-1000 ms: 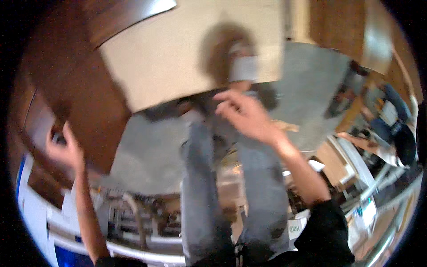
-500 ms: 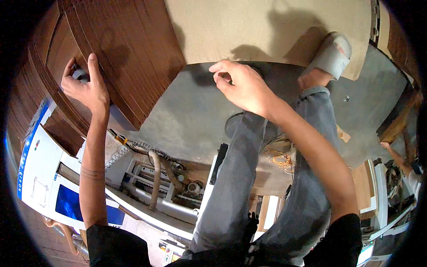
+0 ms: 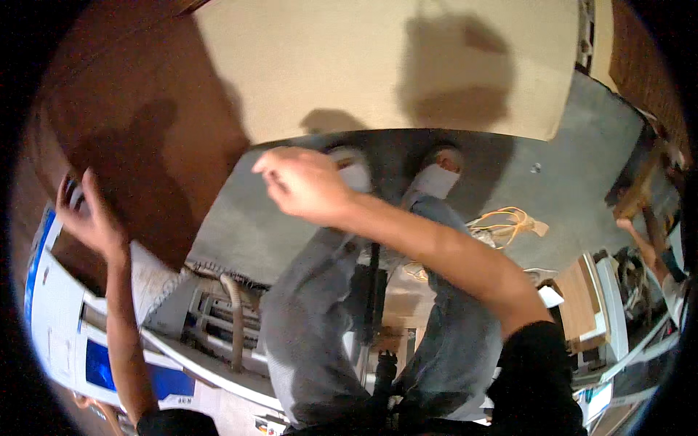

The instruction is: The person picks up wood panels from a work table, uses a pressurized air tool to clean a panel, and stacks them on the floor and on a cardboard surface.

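Note:
My left hand (image 3: 93,221) is at the outer side of the dark brown wood-grain panel (image 3: 156,145), far left. Its thumb and fingers curve around a small dark grey and whitish thing (image 3: 75,195), too blurred to name. My right hand (image 3: 305,187) hovers over the grey floor, just right of the panel's corner. Its fingers are loosely curled, and I see nothing in them; the palm side is hidden. Ahead lies a large pale board (image 3: 349,73), with my head's shadow on it.
My feet in light slippers (image 3: 439,178) stand on the grey floor (image 3: 240,211) before the board. Yellow cord (image 3: 512,218) lies at right. A white machine (image 3: 54,312) with a ribbed hose (image 3: 234,320) stands lower left. Another person's arm (image 3: 640,236) shows at far right.
My right foot has come off the pale board onto the grey floor. My right hand has moved left toward the brown panel. The whole view has shifted; my left hand stays by the panel.

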Tool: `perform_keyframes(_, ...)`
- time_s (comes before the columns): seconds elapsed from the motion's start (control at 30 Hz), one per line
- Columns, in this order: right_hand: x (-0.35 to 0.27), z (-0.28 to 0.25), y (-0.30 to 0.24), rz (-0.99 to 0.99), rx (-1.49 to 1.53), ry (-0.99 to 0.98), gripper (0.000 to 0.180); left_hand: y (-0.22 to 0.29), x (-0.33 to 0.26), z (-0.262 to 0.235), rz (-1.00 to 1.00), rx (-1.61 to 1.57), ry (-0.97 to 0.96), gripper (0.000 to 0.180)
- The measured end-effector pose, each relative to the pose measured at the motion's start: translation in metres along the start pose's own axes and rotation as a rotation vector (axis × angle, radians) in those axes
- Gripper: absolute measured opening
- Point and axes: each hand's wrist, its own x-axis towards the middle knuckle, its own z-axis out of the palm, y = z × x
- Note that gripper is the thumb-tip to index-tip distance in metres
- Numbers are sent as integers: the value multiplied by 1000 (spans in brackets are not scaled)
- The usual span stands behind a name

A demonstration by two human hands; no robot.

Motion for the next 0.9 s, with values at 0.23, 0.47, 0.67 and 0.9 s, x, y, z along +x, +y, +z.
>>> perform_keyframes(0.23,6,23,65,-168,122,138,18,0,-6,-3,-181,-122,-50,61)
perform_keyframes(0.47,29,6,119,-151,264,-44,21,-6,0,1,-184,-49,-10,50)
perform_keyframes(0.67,45,63,151,-324,236,-238,31,-32,-8,-70,35,78,-162,52)
perform_keyframes(0.9,37,126,158,-211,290,-118,36,-43,-7,-116,15,238,-43,56)
